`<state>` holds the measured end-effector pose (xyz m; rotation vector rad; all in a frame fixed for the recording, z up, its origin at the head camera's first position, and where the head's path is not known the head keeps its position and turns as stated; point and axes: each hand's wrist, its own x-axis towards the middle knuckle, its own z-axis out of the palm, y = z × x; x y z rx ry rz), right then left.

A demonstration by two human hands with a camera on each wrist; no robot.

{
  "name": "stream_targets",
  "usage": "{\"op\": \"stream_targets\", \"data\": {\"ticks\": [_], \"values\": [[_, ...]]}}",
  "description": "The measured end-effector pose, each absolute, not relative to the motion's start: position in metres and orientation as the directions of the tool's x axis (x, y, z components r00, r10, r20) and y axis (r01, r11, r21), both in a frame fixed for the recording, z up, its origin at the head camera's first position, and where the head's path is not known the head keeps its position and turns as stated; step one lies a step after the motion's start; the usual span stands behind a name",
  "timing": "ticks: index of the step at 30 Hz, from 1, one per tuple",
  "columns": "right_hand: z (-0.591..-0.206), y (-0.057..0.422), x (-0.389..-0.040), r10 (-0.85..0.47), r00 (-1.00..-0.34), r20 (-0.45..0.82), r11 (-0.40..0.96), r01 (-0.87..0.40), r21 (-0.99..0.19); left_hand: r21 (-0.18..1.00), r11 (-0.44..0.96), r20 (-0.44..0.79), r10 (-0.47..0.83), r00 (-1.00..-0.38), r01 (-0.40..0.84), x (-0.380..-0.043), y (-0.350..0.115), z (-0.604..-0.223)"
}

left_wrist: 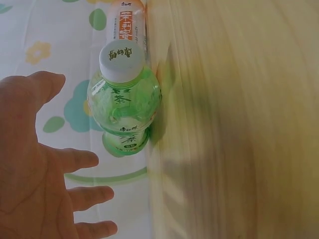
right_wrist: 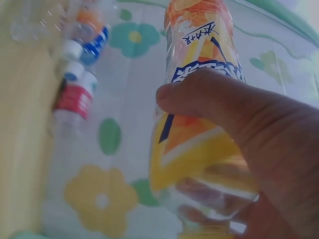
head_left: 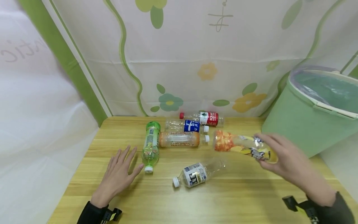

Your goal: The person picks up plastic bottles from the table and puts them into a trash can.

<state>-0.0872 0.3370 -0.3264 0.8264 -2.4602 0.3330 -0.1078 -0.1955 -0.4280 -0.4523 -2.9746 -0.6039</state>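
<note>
My right hand (head_left: pixel 292 166) grips a clear plastic bottle (head_left: pixel 235 143) with an orange and yellow label, held above the table at the right. In the right wrist view, the thumb lies across the label of this drink bottle (right_wrist: pixel 199 144) and fingers show through its clear plastic. On the left, my left hand (head_left: pixel 118 174) has its fingers spread and holds nothing. Close by its fingertips lies a green tea bottle (head_left: pixel 151 144) with a white cap; the left wrist view shows this green bottle (left_wrist: pixel 124 107) beyond the fingers.
An orange-labelled bottle (head_left: pixel 179 139), a blue-labelled bottle (head_left: pixel 191 126) and a red-capped bottle (head_left: pixel 209 118) lie in the back row. Nearer, a clear bottle (head_left: pixel 194 175) lies tilted on the wooden table (head_left: pixel 156 205). A green bin (head_left: pixel 302 121) with a plastic liner stands at right.
</note>
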Motion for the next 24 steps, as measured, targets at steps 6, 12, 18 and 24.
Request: {"op": "stream_targets", "data": {"ticks": [6, 12, 18, 24], "values": [[-0.283, 0.363, -0.087, -0.419, -0.724, 0.548, 0.856, -0.517, -0.029, 0.376, 0.88, 0.115, 0.267, -0.957, 0.291, -0.109, -0.197, -0.428], [-0.255, 0.385, -0.095, -0.39, -0.701, 0.598, 0.879, -0.477, 0.013, 0.372, 0.879, 0.127, 0.269, -0.955, 0.297, -0.109, -0.197, -0.427], [-0.243, 0.407, -0.106, -0.308, -0.716, 0.626, 0.904, -0.425, -0.041, 0.374, 0.879, 0.12, 0.271, -0.955, 0.296, -0.11, -0.196, -0.429], [-0.23, 0.442, -0.124, -0.218, -0.714, 0.666, 0.909, -0.397, -0.128, 0.373, 0.878, 0.124, 0.274, -0.954, 0.3, -0.109, -0.195, -0.429]]}}
